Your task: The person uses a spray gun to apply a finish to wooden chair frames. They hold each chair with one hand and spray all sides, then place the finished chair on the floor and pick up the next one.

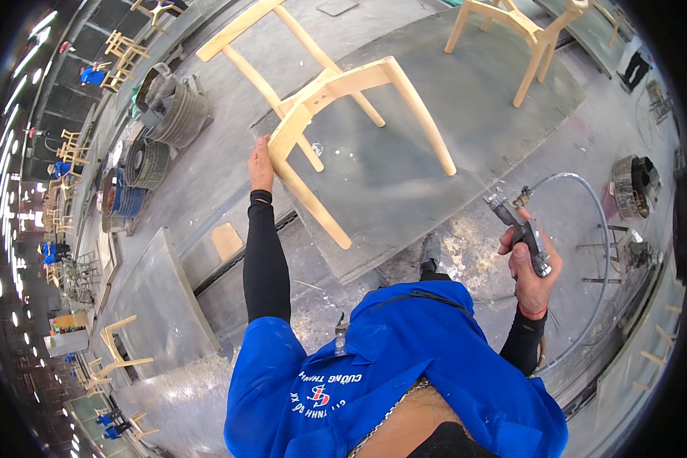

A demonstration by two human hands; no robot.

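At the left, stacked metal drums (164,114) stood on the floor; the left hand (260,164) had its grip closed on the frame edge of an unfinished wooden chair (336,88), which lay tipped on a grey platform (435,130) directly ahead of it. To the right, well apart from the chair, the right hand (533,275) gripped a spray gun (520,227) fully, nozzle aimed toward the chair; its grey hose (599,229) looped rightward.

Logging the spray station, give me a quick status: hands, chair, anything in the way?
Left hand gripping the bare wooden chair frame, tipped on the platform. Right hand shut on spray gun, hose trailing. Nothing between gun and chair.
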